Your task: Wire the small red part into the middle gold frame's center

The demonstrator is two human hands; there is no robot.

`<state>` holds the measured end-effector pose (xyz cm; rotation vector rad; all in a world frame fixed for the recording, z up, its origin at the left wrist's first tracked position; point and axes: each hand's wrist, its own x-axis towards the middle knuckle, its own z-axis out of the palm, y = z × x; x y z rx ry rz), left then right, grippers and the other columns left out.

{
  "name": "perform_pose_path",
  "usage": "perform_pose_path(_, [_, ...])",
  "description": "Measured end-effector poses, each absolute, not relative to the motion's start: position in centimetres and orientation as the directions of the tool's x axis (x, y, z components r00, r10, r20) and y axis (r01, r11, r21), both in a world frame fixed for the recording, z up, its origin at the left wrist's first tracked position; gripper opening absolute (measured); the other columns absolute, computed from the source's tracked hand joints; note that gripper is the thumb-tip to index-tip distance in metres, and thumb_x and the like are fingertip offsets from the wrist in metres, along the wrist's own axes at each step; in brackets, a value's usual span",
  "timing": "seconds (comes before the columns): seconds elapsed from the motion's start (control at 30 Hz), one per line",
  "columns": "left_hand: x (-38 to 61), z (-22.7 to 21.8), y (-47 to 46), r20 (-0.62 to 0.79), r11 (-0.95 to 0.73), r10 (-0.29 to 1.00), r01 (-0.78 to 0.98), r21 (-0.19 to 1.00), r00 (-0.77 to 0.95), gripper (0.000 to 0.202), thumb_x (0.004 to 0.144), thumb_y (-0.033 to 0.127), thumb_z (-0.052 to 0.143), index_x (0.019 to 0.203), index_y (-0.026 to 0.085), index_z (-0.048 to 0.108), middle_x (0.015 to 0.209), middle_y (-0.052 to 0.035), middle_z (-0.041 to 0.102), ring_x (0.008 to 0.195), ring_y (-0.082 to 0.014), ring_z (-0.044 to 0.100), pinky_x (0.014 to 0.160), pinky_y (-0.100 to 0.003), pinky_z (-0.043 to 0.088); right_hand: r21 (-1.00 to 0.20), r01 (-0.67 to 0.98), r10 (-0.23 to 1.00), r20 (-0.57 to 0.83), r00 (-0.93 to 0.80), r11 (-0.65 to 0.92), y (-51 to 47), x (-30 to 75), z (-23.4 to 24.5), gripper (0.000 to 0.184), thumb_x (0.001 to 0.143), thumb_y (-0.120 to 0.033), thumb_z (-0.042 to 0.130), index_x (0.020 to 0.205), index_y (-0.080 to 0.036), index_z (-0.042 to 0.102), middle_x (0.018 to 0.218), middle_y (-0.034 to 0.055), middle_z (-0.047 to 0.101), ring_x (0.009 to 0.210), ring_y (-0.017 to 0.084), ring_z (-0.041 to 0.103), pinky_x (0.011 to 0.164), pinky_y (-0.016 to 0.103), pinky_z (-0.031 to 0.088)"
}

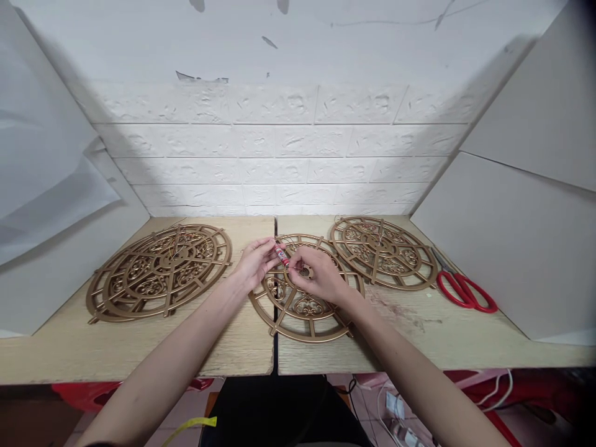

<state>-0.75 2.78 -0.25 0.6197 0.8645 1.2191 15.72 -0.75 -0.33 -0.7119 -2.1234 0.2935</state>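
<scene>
Head view: at left I see gold openwork discs stacked on the table. The left hand grips a small red tube over the middle disc; the right hand bunches its fingers at the tube's lower end, whether gripping I cannot tell. Farther right lie another disc and red-handled scissors.

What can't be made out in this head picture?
Head view: print on the red cylinder, too small to read.
Head view: part of the middle gold wheel, behind the right hand.
Head view: lower end of the yellow strip, cut off by the bottom edge.
</scene>
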Motion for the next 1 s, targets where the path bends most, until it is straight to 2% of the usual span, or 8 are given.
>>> perform_pose_path(0.13, [-0.66,-0.14,2.67,-0.222,0.242,0.970,-0.533,0.811,0.102,0.006,0.082,0.006,0.054,0.082,0.012,0.056,0.071,-0.0077,0.069,0.064,-0.0128,0.067,0.065,-0.024,0.055,-0.498,0.356,0.612,0.648,-0.453,0.791,-0.84,15.66,-0.25,0.027,0.077,-0.012,0.054,0.103,-0.018,0.051,0.079,0.0016,0.059,0.069,0.013,0.056,0.066,0.026,0.046])
perform_pose_path(0.23, [-0.56,-0.11,2.53,-0.208,0.230,0.973,-0.504,0.833,0.099,0.007,0.082,0.006,0.055,0.086,0.012,0.056,0.071,-0.0070,0.069,0.063,-0.0124,0.066,0.063,-0.024,0.054,-0.497,0.352,0.606,0.589,-0.535,0.794,-0.81,15.70,-0.26,0.030,0.080,-0.013,0.052,0.109,-0.020,0.051,0.080,0.0008,0.060,0.069,0.013,0.056,0.067,0.026,0.046])
perform_pose_path(0.43, [-0.35,0.05,2.18,-0.183,0.217,0.976,-0.448,0.867,0.119,0.014,0.079,0.008,0.059,0.091,0.012,0.057,0.072,-0.0076,0.069,0.060,-0.0124,0.063,0.059,-0.024,0.053,-0.369,0.402,0.543,0.505,-0.671,0.838,-0.69,15.60,-0.51,0.018,0.082,-0.013,0.049,0.097,-0.019,0.058,0.073,0.0000,0.057,0.064,0.012,0.052,0.064,0.024,0.041])
perform_pose_path(0.57, [-0.30,0.15,2.10,-0.188,0.223,0.975,-0.451,0.864,0.120,0.015,0.077,0.008,0.062,0.090,0.012,0.056,0.072,-0.0072,0.068,0.060,-0.0123,0.063,0.061,-0.025,0.053,-0.337,0.405,0.527,0.498,-0.689,0.850,-0.69,15.55,-0.38,0.017,0.077,-0.009,0.049,0.089,-0.017,0.058,0.069,-0.0003,0.056,0.063,0.012,0.050,0.064,0.023,0.040])
perform_pose_path(0.8, [-0.25,-0.11,2.21,-0.186,0.214,0.977,-0.447,0.868,0.106,0.014,0.080,0.009,0.059,0.091,0.014,0.052,0.073,-0.0073,0.068,0.063,-0.0138,0.065,0.063,-0.027,0.054,-0.351,0.460,0.575,0.581,-0.576,0.816,-0.71,15.50,-0.88,0.022,0.071,-0.009,0.049,0.088,-0.016,0.061,0.068,0.0014,0.060,0.060,0.013,0.052,0.061,0.023,0.041])
perform_pose_path(1.0, [-0.08,-0.20,2.21,-0.178,0.204,0.979,-0.452,0.868,0.101,0.011,0.081,0.009,0.056,0.090,0.013,0.051,0.071,-0.0068,0.067,0.064,-0.0141,0.065,0.061,-0.026,0.053,-0.391,0.480,0.614,0.588,-0.526,0.785,-0.74,15.44,-1.11,0.021,0.070,-0.012,0.051,0.087,-0.017,0.061,0.066,0.0010,0.060,0.056,0.012,0.051,0.058,0.022,0.041])
